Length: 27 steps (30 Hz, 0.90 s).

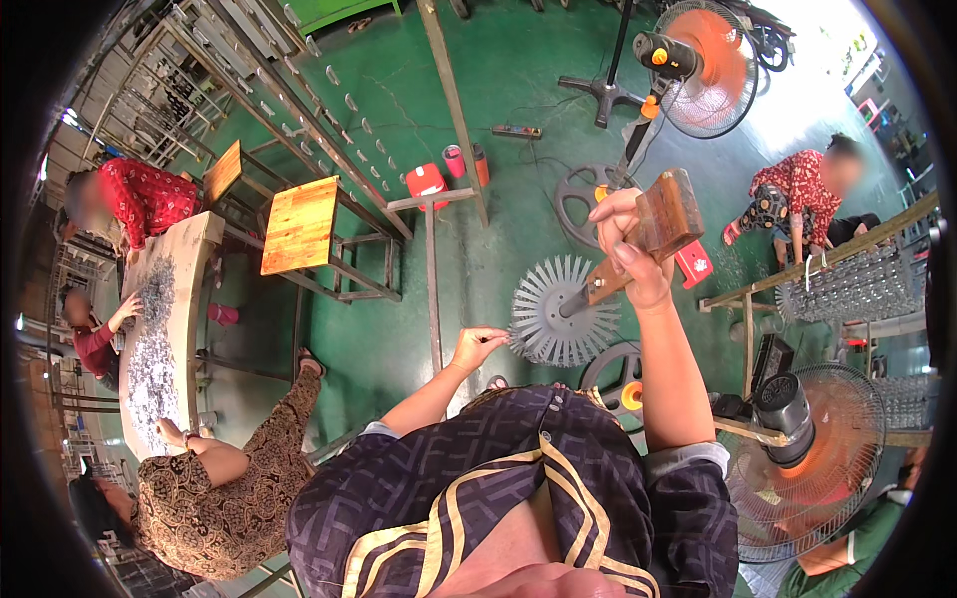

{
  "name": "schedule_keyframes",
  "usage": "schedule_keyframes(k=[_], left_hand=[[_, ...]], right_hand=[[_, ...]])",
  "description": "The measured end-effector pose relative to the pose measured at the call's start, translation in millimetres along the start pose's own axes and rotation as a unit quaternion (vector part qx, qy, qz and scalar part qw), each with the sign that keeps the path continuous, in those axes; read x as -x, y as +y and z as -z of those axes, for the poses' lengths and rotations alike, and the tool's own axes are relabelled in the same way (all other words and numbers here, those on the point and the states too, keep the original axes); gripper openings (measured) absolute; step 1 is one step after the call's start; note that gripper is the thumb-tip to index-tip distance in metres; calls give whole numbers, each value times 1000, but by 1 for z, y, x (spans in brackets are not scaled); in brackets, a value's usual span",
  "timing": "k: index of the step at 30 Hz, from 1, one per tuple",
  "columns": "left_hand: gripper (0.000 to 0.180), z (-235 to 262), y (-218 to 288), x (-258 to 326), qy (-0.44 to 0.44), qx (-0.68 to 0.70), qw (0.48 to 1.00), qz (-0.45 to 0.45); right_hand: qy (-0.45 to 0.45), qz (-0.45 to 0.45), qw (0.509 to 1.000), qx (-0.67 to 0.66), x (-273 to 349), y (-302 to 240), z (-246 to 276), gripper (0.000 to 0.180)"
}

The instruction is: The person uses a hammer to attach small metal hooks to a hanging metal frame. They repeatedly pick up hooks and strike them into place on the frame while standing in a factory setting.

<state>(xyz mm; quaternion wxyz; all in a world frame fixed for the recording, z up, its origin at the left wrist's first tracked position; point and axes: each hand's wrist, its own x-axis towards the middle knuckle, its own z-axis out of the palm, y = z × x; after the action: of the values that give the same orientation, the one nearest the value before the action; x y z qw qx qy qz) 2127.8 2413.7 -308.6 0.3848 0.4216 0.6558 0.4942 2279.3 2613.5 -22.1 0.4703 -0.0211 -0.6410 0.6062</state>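
In front of my body stands a grey round disc with many radial slots or blades around its rim. A wooden bar runs from its hub toward my right hand. That hand is closed around a brown wooden block, raised to the right of the disc. At the disc's left rim is my left hand, its fingers pinched together near the blades. Something small and dark shows at its fingertips, too small to name.
Fans stand at the far right and near right. Left is a long table heaped with small metal pieces, people beside it. A wooden stool stands nearer. Another person crouches at right by a rack of hanging pieces.
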Motion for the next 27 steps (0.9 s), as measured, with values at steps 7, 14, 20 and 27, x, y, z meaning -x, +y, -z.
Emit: schedule_keyframes(k=[7,14,20,27], left_hand=[[14,-7,-14,0,39,-66,996,-34],[16,-13,-11,3,59,-86,993,-63],[17,20,27,-9,13,-199,980,-15],[10,160,229,-85,173,-309,900,-254]], right_hand=[[-3,-5,1000,0,3,0,-1,43],[-1,-13,1000,-4,2,-1,-3,42],[2,-25,999,-34,3,-5,-5,37],[20,-29,998,-47,3,-10,-6,32]])
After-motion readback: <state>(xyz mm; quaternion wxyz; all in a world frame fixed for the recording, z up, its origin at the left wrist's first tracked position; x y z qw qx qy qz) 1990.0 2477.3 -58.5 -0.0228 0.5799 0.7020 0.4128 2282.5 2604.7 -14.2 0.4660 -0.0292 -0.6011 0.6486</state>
